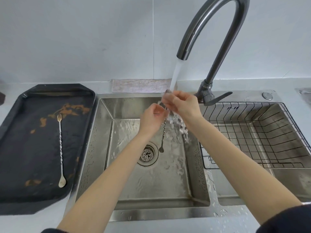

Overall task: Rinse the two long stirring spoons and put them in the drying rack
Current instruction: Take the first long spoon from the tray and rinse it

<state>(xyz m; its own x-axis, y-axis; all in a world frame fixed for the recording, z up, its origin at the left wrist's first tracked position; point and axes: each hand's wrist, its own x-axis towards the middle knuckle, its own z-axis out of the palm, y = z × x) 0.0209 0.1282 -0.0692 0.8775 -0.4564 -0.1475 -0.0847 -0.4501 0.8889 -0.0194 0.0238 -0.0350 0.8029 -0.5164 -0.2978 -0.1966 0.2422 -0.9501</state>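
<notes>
Pale grey wall with a pale grey desk (185,227) below it, wet with droplets at the near edge.

Stainless steel double sink: left basin (151,182) with a round drain strainer (148,153); right basin holding a black wire drying rack (252,132), no spoons in it.

Black octagonal tray (25,148), left of the sink, smeared with brown stains.

Dark curved gooseneck tap (210,19), running; the stream falls onto the hands.

Pinkish folded cloth (141,85) against the wall behind the left basin.

Left hand (151,120), over the left basin, fingers curled, pinching the twisted stem.

Right hand (183,105), just above it, fingers curled round the upper end under the stream.

First long silver stirring spoon (162,138), twisted stem, hanging upright, bowl down above the basin floor.

Second long silver stirring spoon (61,148), fork-tipped, lying on the tray, bowl nearest the viewer.
</notes>
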